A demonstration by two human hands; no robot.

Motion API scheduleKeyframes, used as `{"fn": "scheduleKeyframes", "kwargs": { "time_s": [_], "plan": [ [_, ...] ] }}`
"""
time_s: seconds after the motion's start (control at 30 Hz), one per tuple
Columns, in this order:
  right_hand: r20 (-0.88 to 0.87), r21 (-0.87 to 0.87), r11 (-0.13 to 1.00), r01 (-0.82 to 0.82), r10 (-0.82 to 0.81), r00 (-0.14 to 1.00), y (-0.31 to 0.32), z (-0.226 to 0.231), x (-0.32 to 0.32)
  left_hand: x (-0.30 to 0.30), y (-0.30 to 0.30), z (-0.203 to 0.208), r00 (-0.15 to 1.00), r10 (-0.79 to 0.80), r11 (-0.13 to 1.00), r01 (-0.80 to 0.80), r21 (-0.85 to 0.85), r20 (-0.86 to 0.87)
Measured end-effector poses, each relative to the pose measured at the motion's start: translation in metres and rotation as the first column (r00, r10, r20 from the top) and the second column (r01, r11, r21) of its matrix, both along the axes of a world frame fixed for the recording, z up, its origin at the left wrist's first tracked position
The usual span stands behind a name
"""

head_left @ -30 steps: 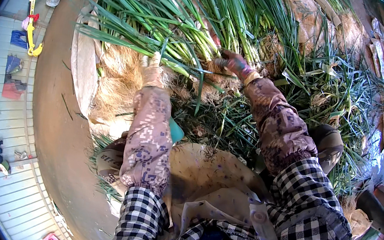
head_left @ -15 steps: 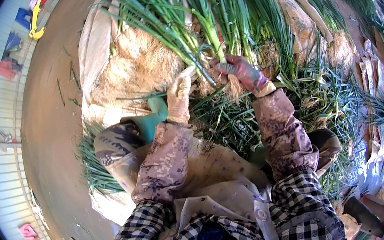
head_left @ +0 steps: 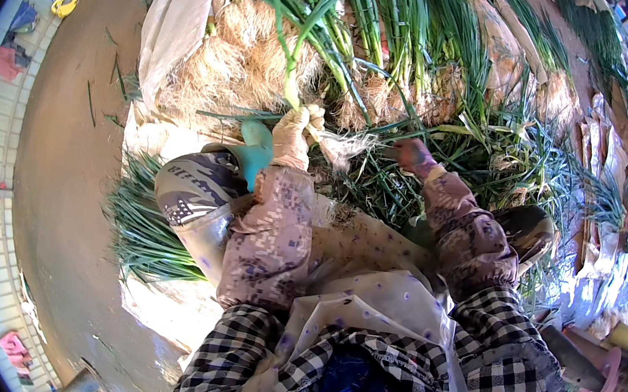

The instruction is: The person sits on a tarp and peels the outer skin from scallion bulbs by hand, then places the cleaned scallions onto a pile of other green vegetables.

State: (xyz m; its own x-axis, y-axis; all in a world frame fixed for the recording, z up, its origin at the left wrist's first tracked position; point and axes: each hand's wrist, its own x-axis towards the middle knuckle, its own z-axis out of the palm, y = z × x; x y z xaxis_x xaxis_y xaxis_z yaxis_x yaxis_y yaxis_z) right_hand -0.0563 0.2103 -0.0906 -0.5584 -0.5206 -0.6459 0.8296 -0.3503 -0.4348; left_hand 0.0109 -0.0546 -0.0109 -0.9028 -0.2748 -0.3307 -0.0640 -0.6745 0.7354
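My left hand (head_left: 292, 136), in a pale glove, is closed around the lower stalk of a green onion (head_left: 291, 74). Its leaves point up and away, and its whitish roots (head_left: 342, 149) stick out to the right of the fist. To the right of those roots is my right hand (head_left: 414, 158), in a stained pinkish glove. Its fingers look drawn together and slightly blurred; whatever they hold, if anything, is hard to make out. Below and between both hands lies a heap of stripped green leaves (head_left: 366, 191).
Bundled green onions (head_left: 405, 45) lie in a row at the far side, roots toward me. More root clumps (head_left: 239, 43) rest on pale sheeting (head_left: 172, 35) at left. Another leafy bunch (head_left: 155, 227) is beside my left knee. Brown floor (head_left: 71, 140) stretches left.
The green onion has come nearer me and is now in my left hand. My right hand, earlier gripping near its root end, has drawn toward me, apart from the stalk.
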Motion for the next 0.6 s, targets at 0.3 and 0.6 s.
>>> {"fn": "scheduleKeyframes", "kwargs": {
  "time_s": [0.3,0.6],
  "plan": [
    [-0.562,0.318,0.948,-0.01,0.197,0.803,-0.085,0.107,-0.03,0.034,0.027,0.019,0.973,-0.155,0.958,0.19,-0.214,0.169],
    [-0.706,0.231,0.973,-0.004,0.171,0.688,-0.122,0.035,-0.068,0.048,0.059,-0.049,0.922,-0.385,0.922,0.382,-0.065,-0.046]
  ]
}}
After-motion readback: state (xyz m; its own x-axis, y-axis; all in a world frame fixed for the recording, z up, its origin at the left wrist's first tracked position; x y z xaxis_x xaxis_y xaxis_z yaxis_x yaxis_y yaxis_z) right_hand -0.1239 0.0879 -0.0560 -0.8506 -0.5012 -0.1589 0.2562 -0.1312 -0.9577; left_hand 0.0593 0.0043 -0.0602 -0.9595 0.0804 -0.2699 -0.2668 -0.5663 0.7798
